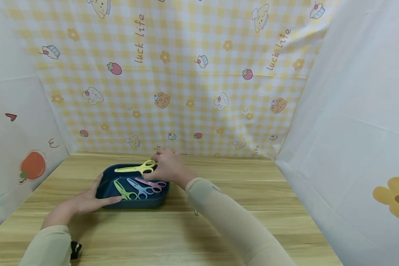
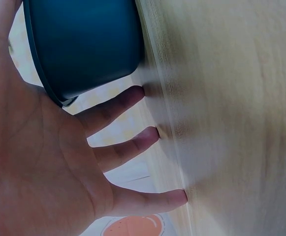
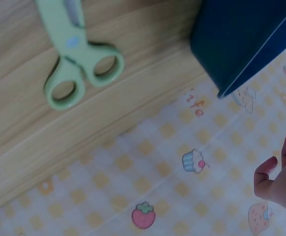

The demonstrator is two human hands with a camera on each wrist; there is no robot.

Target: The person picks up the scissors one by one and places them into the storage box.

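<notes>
Over the back right of a dark blue plastic box, my right hand holds yellow scissors by their handle end. Their blades point left across the box. Inside lie green scissors, blue scissors and pink scissors, handles toward the front right. My left hand steadies the box at its left end, thumb along the near side. In the left wrist view, the left hand's straight, spread fingers reach to the tabletop. The right wrist view shows part of the right hand; the yellow scissors are hidden there.
Pale green scissors lie on the wooden table in the right wrist view, mostly hidden under my right forearm in the head view. A yellow checked cloth hangs behind the table, and white sheets stand at both sides.
</notes>
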